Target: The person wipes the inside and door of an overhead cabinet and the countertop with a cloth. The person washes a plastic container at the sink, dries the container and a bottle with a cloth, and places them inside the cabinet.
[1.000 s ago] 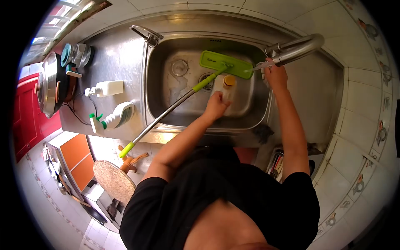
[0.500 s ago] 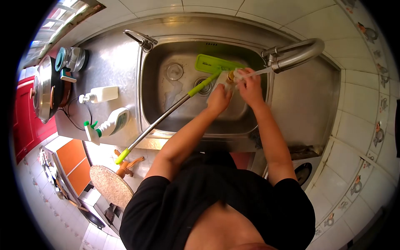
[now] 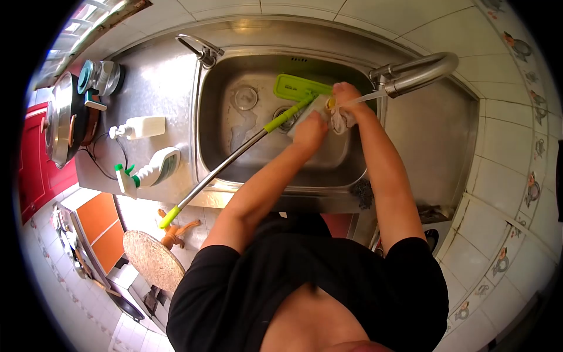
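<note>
My left hand (image 3: 311,130) is closed around one end of a wet whitish cloth (image 3: 339,121) over the right half of the sink. My right hand (image 3: 348,98) is bent over the cloth's other side, fingers curled, under the running water. A small yellow patch (image 3: 331,103) shows between the hands; I cannot make out what it is. Just beyond them lies the green head of a flat mop (image 3: 291,88) in the sink. Its metal pole (image 3: 230,160) slants over the front rim and ends in a green grip.
Water runs from the right faucet (image 3: 419,76); a smaller tap (image 3: 202,53) stands at the back left. A pump bottle (image 3: 145,127), a spray bottle (image 3: 157,168) and a lidded pot (image 3: 61,123) are on the left counter. A round-topped stool (image 3: 151,259) stands below.
My right hand has turned and shifted slightly up, its wrist now nearer the faucet stream. The cloth hangs lower between my hands. The mop has stayed almost in place.
</note>
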Tool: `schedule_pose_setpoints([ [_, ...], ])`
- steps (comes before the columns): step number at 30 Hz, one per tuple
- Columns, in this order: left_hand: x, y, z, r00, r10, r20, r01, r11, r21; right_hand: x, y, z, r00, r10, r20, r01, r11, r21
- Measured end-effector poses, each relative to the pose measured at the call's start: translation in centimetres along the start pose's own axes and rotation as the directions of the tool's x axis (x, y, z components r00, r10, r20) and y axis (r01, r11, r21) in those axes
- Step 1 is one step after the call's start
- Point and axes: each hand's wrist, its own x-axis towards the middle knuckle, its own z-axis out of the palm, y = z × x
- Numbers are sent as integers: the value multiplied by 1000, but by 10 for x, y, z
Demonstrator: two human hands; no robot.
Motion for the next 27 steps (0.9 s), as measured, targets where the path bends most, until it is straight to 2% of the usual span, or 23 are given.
schedule_pose_setpoints([
  [2, -5, -11, 3, 999, 21, -37, -22, 999, -24, -16, 18, 3, 985, 145, -94, -109, 941, 320],
  [4, -7, -16, 1, 998, 31, -50, -33, 998, -46, -54, 32, -7, 980, 134, -149, -89, 957, 275],
  [6, -13, -16, 0, 999, 40, -29, -41, 998, -57, -104, 27, -48, 957, 287, -53, -268, 936, 228],
  [9, -8, -11, 6, 1000, -18, 10, 19, 995, -93, -134, 64, -54, 921, 292, -259, -268, 955, 123],
  [12, -9, -5, 8, 1000, 10, -30, -14, 991, -130, -140, 72, -55, 955, 293, 46, -284, 948, -144],
  [15, -10, -3, 8, 999, -47, -19, 44, 988, -148, -117, 44, -68, 899, 196, -393, -282, 943, -176],
  [16, -11, -3, 8, 999, -41, -27, 36, 987, -159, -107, 34, -69, 894, 51, -445, -159, 965, -210],
  [18, -16, -3, 8, 999, -25, -30, 20, 984, -175, -82, 23, -69, 819, -221, -529, 72, 955, -287],
  [20, -15, -6, 12, 999, -27, -45, 18, 984, -176, -59, 34, -60, 814, -20, -581, 112, 986, 122],
  [22, -13, -8, 14, 997, -12, -74, 0, 987, -161, -37, 44, -55, 783, -11, -622, 158, 970, 183],
  [24, -16, -10, 18, 995, 21, -97, -33, 991, -128, -31, 53, -52, 718, -196, -668, 178, 979, -96],
  [27, -14, -11, 19, 994, 22, -109, -37, 990, -136, -22, 53, -48, 730, -40, -683, 115, 991, 65],
])
